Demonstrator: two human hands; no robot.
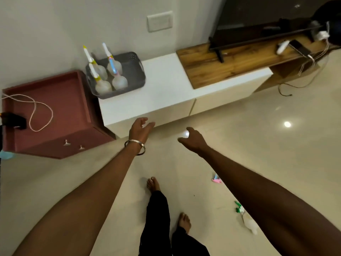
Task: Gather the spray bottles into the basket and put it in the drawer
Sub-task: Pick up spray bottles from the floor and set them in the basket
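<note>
A grey plastic basket point(133, 71) stands on the left end of the low white cabinet point(166, 89). Several clear spray bottles point(103, 85) with white, yellow and blue nozzles stand upright inside it. The white drawer front point(166, 115) under the cabinet top looks closed. My left hand point(140, 129), with a bangle at the wrist, hovers just in front of that drawer front, fingers relaxed and holding nothing. My right hand point(193, 138) reaches forward over the floor, loosely curled and empty. Another spray bottle point(248, 219) lies on the floor at lower right.
A maroon side unit point(55, 115) with a white cable and a black plug stands left of the cabinet. A wooden shelf point(230, 61) carries a TV, a phone and cables. A small pink item point(216, 179) lies on the tiled floor. My bare feet stand below.
</note>
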